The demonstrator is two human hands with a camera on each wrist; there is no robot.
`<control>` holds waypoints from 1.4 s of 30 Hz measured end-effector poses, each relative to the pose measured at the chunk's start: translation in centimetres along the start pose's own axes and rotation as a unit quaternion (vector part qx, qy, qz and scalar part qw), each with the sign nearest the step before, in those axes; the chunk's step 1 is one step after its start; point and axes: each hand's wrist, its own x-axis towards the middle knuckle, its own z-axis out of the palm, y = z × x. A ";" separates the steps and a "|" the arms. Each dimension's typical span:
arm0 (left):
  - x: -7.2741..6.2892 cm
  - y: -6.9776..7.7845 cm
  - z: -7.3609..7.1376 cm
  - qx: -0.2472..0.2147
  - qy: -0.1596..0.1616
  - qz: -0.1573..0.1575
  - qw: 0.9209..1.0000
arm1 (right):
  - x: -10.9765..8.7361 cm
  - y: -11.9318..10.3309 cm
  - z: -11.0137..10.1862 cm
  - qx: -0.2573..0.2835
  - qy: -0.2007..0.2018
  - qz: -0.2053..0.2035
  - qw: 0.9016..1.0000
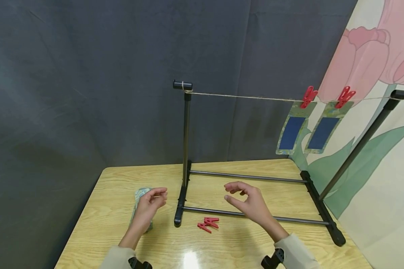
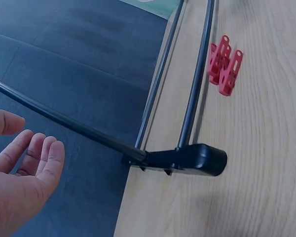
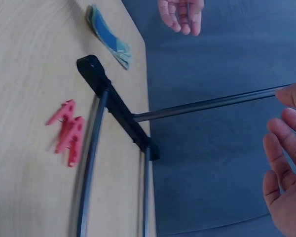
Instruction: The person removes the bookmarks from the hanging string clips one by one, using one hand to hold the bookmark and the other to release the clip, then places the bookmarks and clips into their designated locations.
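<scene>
My left hand [image 1: 149, 208] is raised above the left part of the table, fingers loosely bent and holding nothing. Below it, partly hidden by the hand and wrist, lies a green-patterned strip [image 1: 139, 193]; its blue panel shows in the right wrist view, where the strip [image 3: 107, 37] looks slightly curled. My right hand [image 1: 250, 203] hovers over the front bar of a black frame, thumb and fingers apart around air. Red clothespins [image 1: 208, 223] lie in a small pile on the table between the hands. Two more red clothespins [image 1: 309, 97] hold two blue-panelled strips [image 1: 291, 130] on a string.
The black frame [image 1: 185, 134] stands on the wooden table [image 1: 114, 183], its two posts carrying the string [image 1: 242, 96]. Two low bars [image 1: 249, 175] join its feet. Behind hangs a dark curtain [image 1: 121, 82]; a flower-painted wall [image 1: 383, 179] is at the right.
</scene>
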 end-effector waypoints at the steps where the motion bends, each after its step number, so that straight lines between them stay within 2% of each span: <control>1: 0.1 0.1 0.1 -0.003 -0.001 0.002 1.000 | 0.2 -0.2 -0.3 -0.003 0.000 -0.002 1.000; 11: 0.9 1.1 1.3 0.009 -0.011 0.021 1.000 | 1.9 -1.5 -2.5 -0.033 -0.014 -0.016 0.999; 18: 1.5 1.8 1.8 0.020 -0.013 0.036 0.999 | 2.9 -2.2 -3.8 -0.041 -0.008 -0.024 0.999; 32: 2.9 2.7 4.3 0.001 -0.017 0.049 0.999 | 4.5 -3.5 -6.7 -0.074 -0.010 -0.036 0.997; 42: 3.3 3.1 6.3 -0.018 -0.027 0.056 0.998 | 5.7 -4.3 -8.6 -0.089 -0.016 -0.090 0.992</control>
